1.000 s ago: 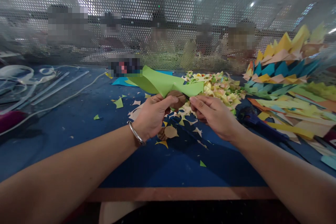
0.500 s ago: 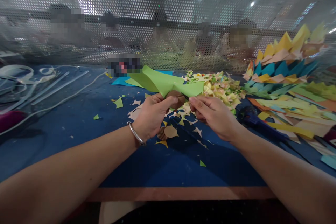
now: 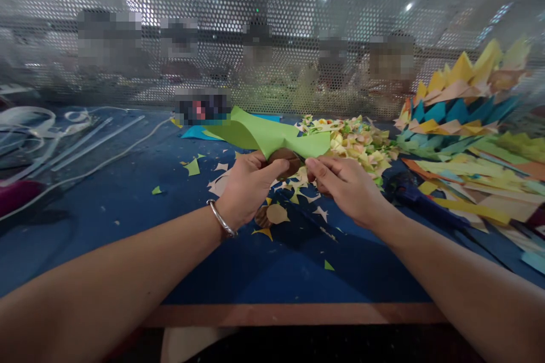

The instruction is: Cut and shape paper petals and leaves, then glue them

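My left hand (image 3: 247, 187) pinches a curved green paper sheet (image 3: 259, 133) together with a round brown disc (image 3: 286, 160), thumb lying on the disc. My right hand (image 3: 344, 187) is closed at the disc's right side, by the sheet's lower right edge; a thin dark thing shows at its fingertips, too small to name. Both hands are above the blue table (image 3: 191, 272). Below them lie paper scraps, a pale round piece (image 3: 278, 213) and an orange scrap (image 3: 264, 232).
Behind the hands is a heap of small paper flowers (image 3: 357, 142). To the right are a dark blue tool (image 3: 421, 201), paper strips (image 3: 481, 181) and stacked pointed paper (image 3: 464, 96). Clear sticks (image 3: 100, 142) and a white cord (image 3: 128, 153) lie left. Mesh stands behind.
My right hand has shifted very slightly left along the disc's edge. The green sheet and my left hand have barely moved.
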A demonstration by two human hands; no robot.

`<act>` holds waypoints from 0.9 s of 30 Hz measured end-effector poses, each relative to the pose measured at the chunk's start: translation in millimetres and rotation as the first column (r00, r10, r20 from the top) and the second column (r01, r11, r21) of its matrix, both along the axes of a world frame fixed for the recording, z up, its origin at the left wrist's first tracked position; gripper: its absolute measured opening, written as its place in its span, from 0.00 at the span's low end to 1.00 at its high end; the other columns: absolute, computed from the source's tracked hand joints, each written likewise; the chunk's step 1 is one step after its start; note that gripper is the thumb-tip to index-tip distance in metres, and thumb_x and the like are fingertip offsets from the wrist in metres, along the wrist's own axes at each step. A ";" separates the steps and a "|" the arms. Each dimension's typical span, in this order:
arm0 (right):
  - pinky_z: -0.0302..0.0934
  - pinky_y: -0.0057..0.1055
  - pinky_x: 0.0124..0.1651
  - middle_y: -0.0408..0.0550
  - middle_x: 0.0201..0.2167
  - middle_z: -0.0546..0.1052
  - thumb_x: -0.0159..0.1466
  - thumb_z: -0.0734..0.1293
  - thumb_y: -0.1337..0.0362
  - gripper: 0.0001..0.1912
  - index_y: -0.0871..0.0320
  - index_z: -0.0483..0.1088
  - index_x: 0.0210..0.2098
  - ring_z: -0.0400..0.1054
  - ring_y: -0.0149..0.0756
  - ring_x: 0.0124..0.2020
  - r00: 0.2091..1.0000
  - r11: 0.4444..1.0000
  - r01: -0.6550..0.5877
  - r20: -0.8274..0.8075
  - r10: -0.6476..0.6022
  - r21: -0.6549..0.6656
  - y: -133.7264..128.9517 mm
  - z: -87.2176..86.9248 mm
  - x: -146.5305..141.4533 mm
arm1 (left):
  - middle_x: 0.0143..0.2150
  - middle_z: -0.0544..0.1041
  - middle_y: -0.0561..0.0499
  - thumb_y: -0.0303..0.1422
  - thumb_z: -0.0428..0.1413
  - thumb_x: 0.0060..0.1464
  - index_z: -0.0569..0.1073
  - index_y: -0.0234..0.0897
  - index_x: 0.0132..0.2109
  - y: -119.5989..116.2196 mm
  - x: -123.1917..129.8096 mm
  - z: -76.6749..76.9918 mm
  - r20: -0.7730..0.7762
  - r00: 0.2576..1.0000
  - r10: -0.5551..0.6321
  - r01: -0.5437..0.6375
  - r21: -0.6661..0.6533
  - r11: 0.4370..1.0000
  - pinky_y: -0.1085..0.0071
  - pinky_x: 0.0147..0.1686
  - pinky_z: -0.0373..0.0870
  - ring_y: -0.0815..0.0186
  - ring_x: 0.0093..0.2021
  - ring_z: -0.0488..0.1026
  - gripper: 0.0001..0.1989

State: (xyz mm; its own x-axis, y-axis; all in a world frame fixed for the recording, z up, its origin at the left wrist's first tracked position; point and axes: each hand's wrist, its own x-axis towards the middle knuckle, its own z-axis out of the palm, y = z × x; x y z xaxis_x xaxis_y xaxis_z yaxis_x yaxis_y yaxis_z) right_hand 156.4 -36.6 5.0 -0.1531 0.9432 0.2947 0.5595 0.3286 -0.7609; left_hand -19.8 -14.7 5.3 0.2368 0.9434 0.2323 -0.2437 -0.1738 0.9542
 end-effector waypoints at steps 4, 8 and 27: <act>0.42 0.30 0.23 0.38 0.17 0.55 0.67 0.58 0.37 0.30 0.56 0.64 0.25 0.49 0.27 0.19 1.000 1.000 -0.003 -0.003 0.003 0.010 1.2 -1.8 1.0 | 0.25 0.75 0.54 0.27 0.59 0.48 0.77 0.35 0.26 -0.2 0.7 -1.4 0.032 0.994 -0.101 0.102 -0.020 0.995 0.74 0.30 0.62 0.73 0.26 0.65 0.05; 0.42 0.29 0.21 0.37 0.17 0.55 0.68 0.59 0.39 0.28 0.56 0.64 0.26 0.47 0.26 0.18 0.996 0.998 -0.051 -0.069 0.049 -0.037 3.2 -5.0 3.3 | 0.28 0.76 0.53 0.28 0.60 0.47 0.78 0.34 0.29 -0.5 0.2 -1.5 0.045 0.989 -0.141 0.145 -0.125 0.981 0.73 0.33 0.64 0.71 0.29 0.68 0.03; 0.40 0.29 0.20 0.36 0.16 0.54 0.69 0.61 0.43 0.25 0.56 0.63 0.26 0.47 0.25 0.17 0.980 0.990 -0.136 -0.150 0.129 -0.034 0.3 1.8 4.9 | 0.33 0.81 0.49 0.27 0.61 0.48 0.82 0.34 0.35 -3.8 -0.3 -3.1 0.108 0.983 -0.150 0.160 -0.096 0.982 0.70 0.40 0.69 0.68 0.34 0.74 0.06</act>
State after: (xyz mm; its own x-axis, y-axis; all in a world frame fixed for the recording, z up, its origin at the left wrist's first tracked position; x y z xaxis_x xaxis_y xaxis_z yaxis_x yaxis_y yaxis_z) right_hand 161.4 -36.3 6.7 -0.2356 0.9300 0.2822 0.3942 0.3569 -0.8469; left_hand -20.0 -18.5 2.2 0.3624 0.9174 0.1645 -0.3551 -0.0273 0.9344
